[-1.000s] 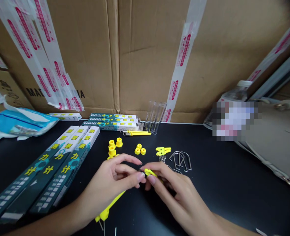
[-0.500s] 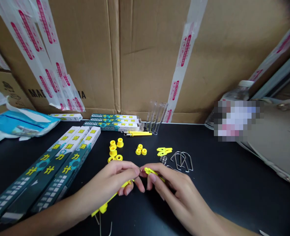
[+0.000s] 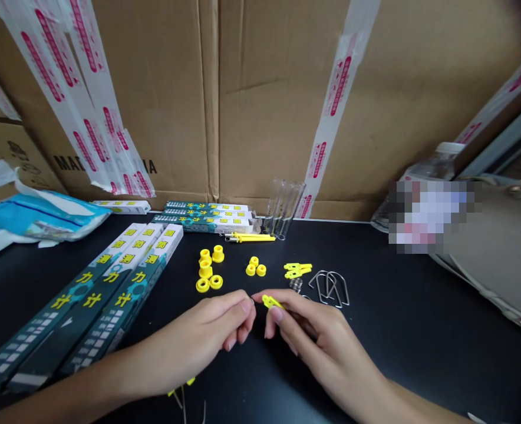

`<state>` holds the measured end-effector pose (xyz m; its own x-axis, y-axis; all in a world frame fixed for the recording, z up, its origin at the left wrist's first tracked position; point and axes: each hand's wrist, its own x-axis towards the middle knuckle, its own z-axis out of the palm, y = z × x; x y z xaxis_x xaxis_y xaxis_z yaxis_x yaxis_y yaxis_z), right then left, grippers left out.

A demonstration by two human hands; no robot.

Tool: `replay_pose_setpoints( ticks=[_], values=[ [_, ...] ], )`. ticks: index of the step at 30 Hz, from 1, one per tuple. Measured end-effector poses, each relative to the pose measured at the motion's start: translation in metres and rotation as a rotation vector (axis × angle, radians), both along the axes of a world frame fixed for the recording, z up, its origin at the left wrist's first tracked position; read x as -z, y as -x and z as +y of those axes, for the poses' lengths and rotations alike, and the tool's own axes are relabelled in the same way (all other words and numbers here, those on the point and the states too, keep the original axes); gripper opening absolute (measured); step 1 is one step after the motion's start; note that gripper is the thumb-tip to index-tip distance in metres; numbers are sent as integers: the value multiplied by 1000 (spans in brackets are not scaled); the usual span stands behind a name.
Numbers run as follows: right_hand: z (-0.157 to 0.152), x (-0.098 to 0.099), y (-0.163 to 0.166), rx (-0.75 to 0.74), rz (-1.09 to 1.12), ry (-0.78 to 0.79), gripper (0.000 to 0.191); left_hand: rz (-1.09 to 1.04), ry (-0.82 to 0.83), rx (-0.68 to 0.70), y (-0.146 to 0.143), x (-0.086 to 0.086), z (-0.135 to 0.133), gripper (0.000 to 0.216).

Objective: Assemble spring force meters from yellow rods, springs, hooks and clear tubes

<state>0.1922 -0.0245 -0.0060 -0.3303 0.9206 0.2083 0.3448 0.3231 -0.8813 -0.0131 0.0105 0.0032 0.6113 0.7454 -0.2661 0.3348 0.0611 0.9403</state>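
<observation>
In my right hand (image 3: 317, 335), a small flat yellow plastic piece (image 3: 271, 301) with holes is pinched between thumb and fingers. The fingers of my left hand (image 3: 218, 321) are closed, and a tiny metal loop (image 3: 252, 301) shows at their tips, almost touching my right index fingertip. Most of that loop's part is hidden. Below my left wrist, ends of a yellow plastic part (image 3: 190, 381) and thin wires (image 3: 182, 403) stick out; my forearm covers the rest. Beyond my right hand lie two similar yellow pieces (image 3: 298, 271), small springs (image 3: 295, 285) and bent wire hooks (image 3: 330, 288).
Yellow collars (image 3: 205, 269) and smaller yellow caps (image 3: 256, 267) stand in groups mid-table. Behind them are yellow rods (image 3: 254, 238), clear tubes (image 3: 282, 206) and stacked boxes (image 3: 205, 218). Long boxes (image 3: 123, 282) lie left; a bottle (image 3: 437, 162) and bag (image 3: 499, 253) stand right.
My left fingers have curled in, and the yellow rod seen beneath that hand is now mostly hidden. My right hand keeps hold of the yellow piece. The view has shifted slightly.
</observation>
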Motion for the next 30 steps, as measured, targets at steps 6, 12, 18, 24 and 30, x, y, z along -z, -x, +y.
replay_pose_setpoints(
  ticks=[6, 12, 18, 24, 30],
  values=[
    [-1, 0, -1, -33, -5, -10, 24, -44, -15, -57, -7, 2, -2, 37],
    [-2, 6, -1, -7, 52, 63, 26, -87, -31, -77, -8, 13, -5, 32],
    [-1, 4, 1, -31, 102, 167, 22, -38, -158, -102, -11, 4, -14, 34],
    [0, 6, 1, -21, 143, 216, 23, -72, -169, -211, -14, 10, -18, 18],
    [1, 7, 2, -22, 147, 221, 22, -260, -99, -273, -13, 23, -17, 15]
  ],
)
